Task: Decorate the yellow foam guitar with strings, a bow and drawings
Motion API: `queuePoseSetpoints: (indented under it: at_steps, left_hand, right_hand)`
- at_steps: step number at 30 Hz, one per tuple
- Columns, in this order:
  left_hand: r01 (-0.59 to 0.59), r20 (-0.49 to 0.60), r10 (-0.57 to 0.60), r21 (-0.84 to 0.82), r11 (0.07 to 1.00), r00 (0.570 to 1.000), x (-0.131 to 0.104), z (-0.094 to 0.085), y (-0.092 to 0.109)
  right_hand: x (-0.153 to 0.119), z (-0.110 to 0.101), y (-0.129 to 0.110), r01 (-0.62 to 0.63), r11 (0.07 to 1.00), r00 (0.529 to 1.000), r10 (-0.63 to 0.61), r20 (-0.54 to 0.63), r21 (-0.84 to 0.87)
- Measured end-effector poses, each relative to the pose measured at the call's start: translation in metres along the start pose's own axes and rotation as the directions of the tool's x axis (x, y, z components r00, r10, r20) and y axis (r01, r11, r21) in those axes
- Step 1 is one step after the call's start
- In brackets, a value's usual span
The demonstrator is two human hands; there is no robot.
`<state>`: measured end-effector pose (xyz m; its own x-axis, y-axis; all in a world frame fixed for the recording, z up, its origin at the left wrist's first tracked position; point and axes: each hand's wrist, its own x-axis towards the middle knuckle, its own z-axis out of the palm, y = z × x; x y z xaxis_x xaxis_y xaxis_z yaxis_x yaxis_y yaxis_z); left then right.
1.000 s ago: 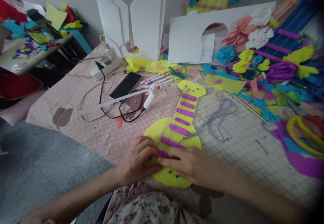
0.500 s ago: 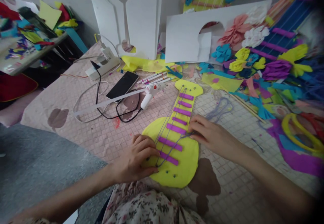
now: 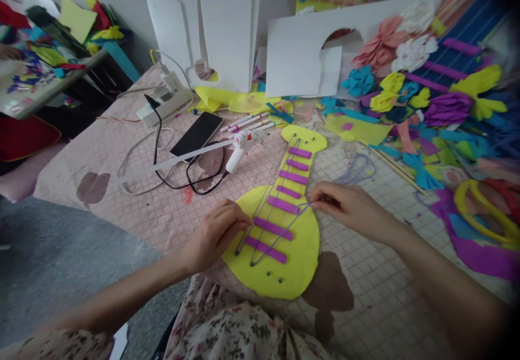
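A yellow guitar-shaped cutout point(image 3: 298, 273) with purple strips point(image 3: 272, 229) across it lies flat on the table. Purple-grey yarn point(image 3: 276, 240) is looped around small pegs at both ends of the cutout. My right hand point(image 3: 345, 205) pinches the yarn beside the neck, pulling a length taut from a lower peg point(image 3: 252, 263). At the body's left edge is my left hand point(image 3: 217, 232), its fingers closed together close to the strung yarn. Whether anything is between those fingertips is hidden. Loose yarn point(image 3: 357, 169) trails on the table beyond my right hand.
A white glue gun point(image 3: 241, 151) with a black cord, a phone point(image 3: 197, 136), markers point(image 3: 247, 122) and a power strip point(image 3: 164, 102) lie to the left. Paper flowers point(image 3: 406, 89), coloured scraps and yellow-handled scissors point(image 3: 479, 213) are at right. White cut boards point(image 3: 231, 29) stand behind.
My left hand has lifted from the lower pegs and moved up the body's left edge, uncovering pegs. My right hand has shifted slightly right and up, drawing the yarn with it.
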<state>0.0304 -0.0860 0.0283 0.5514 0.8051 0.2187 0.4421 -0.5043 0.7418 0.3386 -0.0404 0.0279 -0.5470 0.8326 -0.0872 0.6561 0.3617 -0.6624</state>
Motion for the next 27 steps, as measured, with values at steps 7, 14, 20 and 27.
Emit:
queuePoseSetpoints:
  at_steps: [7, 14, 20, 27]
  left_hand:
    - [0.152, 0.063, -0.152, -0.009, 0.988, 0.986, 0.058, 0.003, 0.023]
    - [0.502, 0.538, -0.221, -0.458, 0.733, 0.814, 0.091, 0.027, 0.029]
    - [0.647, 0.63, -0.242, -0.558, 0.52, 0.738, 0.098, 0.029, 0.016]
    - [0.719, 0.651, -0.307, -0.632, 0.289, 0.695, 0.1, 0.028, 0.004]
  right_hand:
    - [0.01, -0.016, 0.008, 0.181, 0.983, 0.983, -0.181, 0.011, -0.007]
    - [0.007, -0.024, 0.003, -0.013, 0.985, 0.997, 0.0, 0.074, 0.174]
    - [-0.012, -0.042, 0.028, -0.096, 0.978, 0.985, 0.067, 0.159, 0.183]
    - [-0.068, -0.106, 0.075, -0.254, 0.959, 0.966, 0.245, -0.082, -0.127]
